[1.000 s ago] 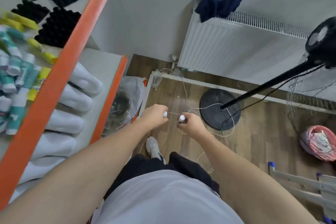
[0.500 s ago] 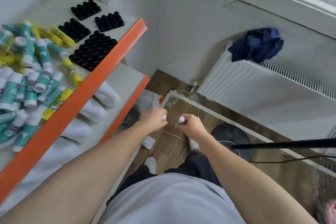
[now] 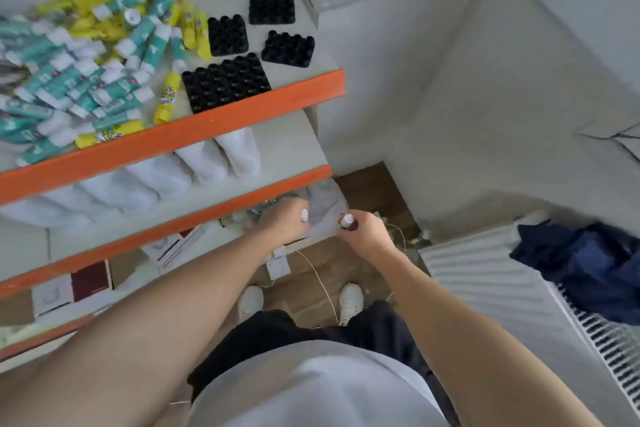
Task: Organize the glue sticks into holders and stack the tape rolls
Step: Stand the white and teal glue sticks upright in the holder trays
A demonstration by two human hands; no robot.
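Down in front of the person's waist, both hands were held close together above the wooden floor [image 3: 367, 180]. The left hand [image 3: 282, 220] was curled in a closed grip round a glue stick [image 3: 304, 215], only its white cap showing past the fingers. The right hand [image 3: 363, 230] likewise had its grip closed round a second glue stick [image 3: 347, 220], a white cap and a dark band visible at the top. The two hands were near one another but apart.

Up on the top shelf [image 3: 242, 114], edged in orange, a loose heap of teal-and-white glue sticks [image 3: 69, 87] lay mixed with yellow glue sticks [image 3: 168, 99]. Just to the right of the heap sat four black holders: a large holder [image 3: 225, 81] at the shelf's front edge and three small holders [image 3: 287, 48] behind it, all with their sockets unfilled as far as the blur allowed. One yellow stick lay just beside the large holder's left edge.

On the shelf below, a row of white rolls [image 3: 204, 163] lay side by side. Lower shelves carried small boxes [image 3: 91, 281]. A radiator [image 3: 485, 281] stood at the right with a dark blue cloth [image 3: 581, 270] draped on it.
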